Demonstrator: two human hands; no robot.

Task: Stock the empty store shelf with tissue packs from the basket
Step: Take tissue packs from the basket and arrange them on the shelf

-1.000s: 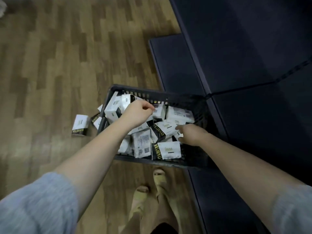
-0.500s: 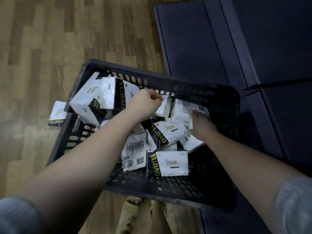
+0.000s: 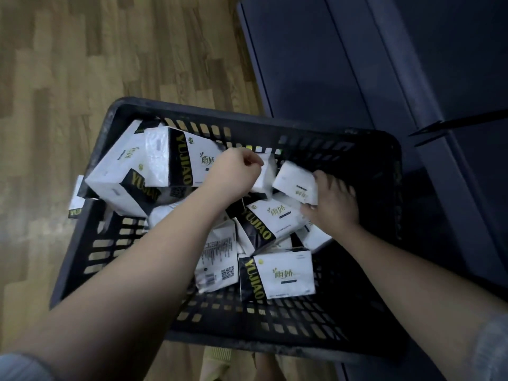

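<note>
Basket [image 3: 90, 257] nearer now, both hands apparently gripping tissue packs, left [image 3: 233, 174], right [image 3: 332, 207]

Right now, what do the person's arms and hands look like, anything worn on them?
Both forearms are bare from the wrist up to near the elbow. A pale grey-blue sleeve of soft-looking fabric covers each upper arm: the left sleeve at the lower left corner, the right sleeve at the lower right. The left hand and right hand are bare; no gloves, watch or bracelet show.
</note>
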